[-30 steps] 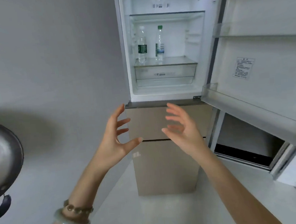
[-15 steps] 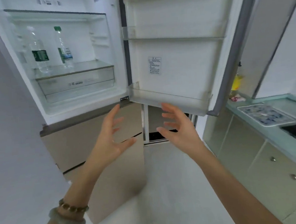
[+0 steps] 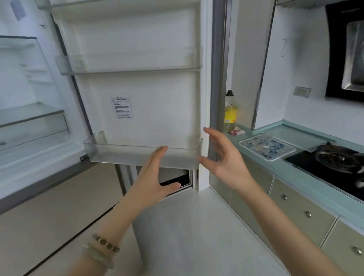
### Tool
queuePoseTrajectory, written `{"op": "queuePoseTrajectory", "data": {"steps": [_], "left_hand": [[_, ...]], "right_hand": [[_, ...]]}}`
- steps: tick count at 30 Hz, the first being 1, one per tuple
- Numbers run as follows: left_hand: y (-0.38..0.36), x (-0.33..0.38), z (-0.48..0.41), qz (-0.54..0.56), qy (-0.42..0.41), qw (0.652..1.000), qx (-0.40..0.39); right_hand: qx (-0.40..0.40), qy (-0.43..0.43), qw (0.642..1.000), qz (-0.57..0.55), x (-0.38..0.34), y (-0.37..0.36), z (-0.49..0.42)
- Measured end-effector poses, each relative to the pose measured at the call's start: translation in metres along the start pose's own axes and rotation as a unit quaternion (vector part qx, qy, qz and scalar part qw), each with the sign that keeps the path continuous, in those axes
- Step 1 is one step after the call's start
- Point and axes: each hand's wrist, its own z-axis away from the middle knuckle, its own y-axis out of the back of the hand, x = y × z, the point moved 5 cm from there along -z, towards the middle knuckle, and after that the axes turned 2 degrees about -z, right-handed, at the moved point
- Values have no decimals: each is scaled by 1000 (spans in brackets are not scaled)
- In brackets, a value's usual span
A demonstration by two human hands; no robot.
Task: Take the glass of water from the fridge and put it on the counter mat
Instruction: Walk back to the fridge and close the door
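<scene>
The fridge (image 3: 25, 127) stands open at the left, and its door (image 3: 141, 86) swings out in the middle of the view. On the teal counter at the right lies the blue-patterned mat (image 3: 285, 150). A faint clear shape like a glass (image 3: 267, 136) stands on the mat's far part, too blurred to be sure of. My left hand (image 3: 156, 178) and my right hand (image 3: 223, 158) are held up in front of the door's lowest bin (image 3: 117, 155). Both have spread fingers, hold nothing and touch nothing.
A yellow oil bottle (image 3: 230, 113) stands in the counter's far corner, just past the door's edge. A black gas hob (image 3: 340, 161) lies right of the mat, under a range hood (image 3: 358, 54). Green drawers (image 3: 300, 211) run below the counter. The floor is pale.
The view has swung right, from the fridge interior with its two bottles to the door and the counter. Both hands stayed open and empty in front of me.
</scene>
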Motion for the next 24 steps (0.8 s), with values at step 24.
{"op": "queuePoseTrajectory", "data": {"steps": [24], "left_hand": [[-56,-15,-74,-234,-138,962,21]], "right_hand": [[-9,-29,999,40,84,41,-54]]}}
